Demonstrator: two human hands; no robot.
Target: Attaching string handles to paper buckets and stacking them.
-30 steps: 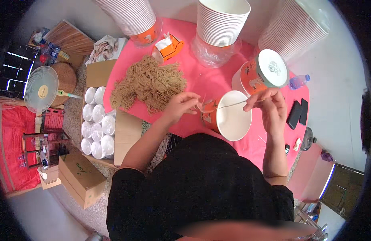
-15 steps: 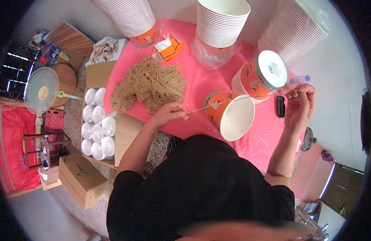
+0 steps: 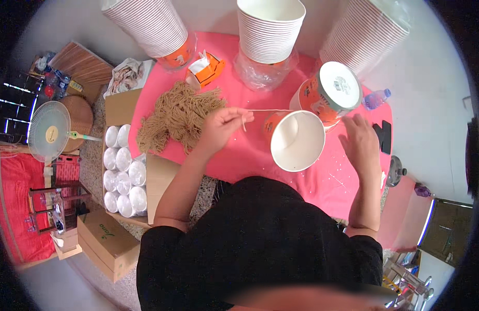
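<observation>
My left hand point(image 3: 224, 127) pinches a thin cord point(image 3: 268, 110) between thumb and fingertips. A short end hangs below the fingers, and the rest runs taut rightward to behind an orange-and-white paper bucket point(image 3: 300, 142). That bucket lies tilted on the table with its mouth toward me; its inside looks bare. My right hand point(image 3: 361, 145) is open over the table, fingers loosely stretched, right of the bucket. Beyond its fingertips an upside-down orange paper bucket point(image 3: 332, 98), white base up, is stacked with another. A heap of tan cords point(image 3: 179, 116) lies by my left hand.
The pink-covered table point(image 3: 244, 155) carries tall bucket stacks point(image 3: 273, 33) at the back, an orange tissue box point(image 3: 209, 70), a small plastic bottle point(image 3: 377, 98) and a flat black object point(image 3: 383, 137). Left of it stands a carton point(image 3: 164, 176) of wrapped white rolls or cups.
My right hand has let go of the cord and come down beside the bucket, opening. My left hand has lifted a little and still holds the cord. The view has shifted slightly.
</observation>
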